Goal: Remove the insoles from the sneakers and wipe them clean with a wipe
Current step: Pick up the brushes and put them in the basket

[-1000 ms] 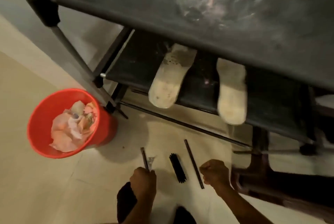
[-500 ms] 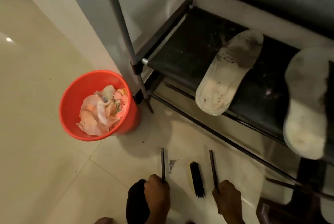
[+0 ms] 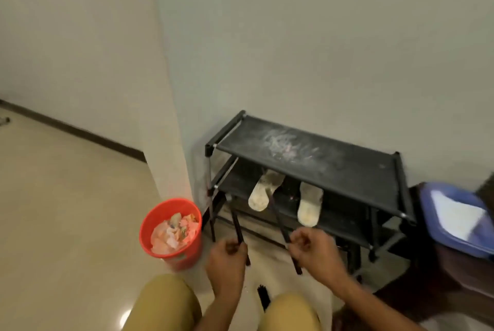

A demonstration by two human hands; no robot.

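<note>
— Black rods: who is gripping them?
— Left hand point(image 3: 227, 253) is fisting around one rod point(image 3: 238, 226); right hand point(image 3: 310, 246) is fisting around the other rod point(image 3: 280, 226).
— Where are the insoles lying?
— Left insole point(image 3: 263, 191) and right insole point(image 3: 308, 206) are resting on the rack's point(image 3: 347, 170) lower shelf, overhanging its front edge, beside a red bucket point(image 3: 171, 229).

Top shelf point(image 3: 334, 167) low over insoles point(image 3: 258, 194)

You see two off-white insoles point(image 3: 267, 188), speckled with dark grime, on a black shoe rack point(image 3: 347, 170) smeared with pale dust. The bucket point(image 3: 176, 223) is bright red, holding pinkish-white wipes point(image 3: 172, 234). Your trousers point(image 3: 165, 301) are mustard-tan; the floor point(image 3: 66, 223) is glossy cream.
</note>
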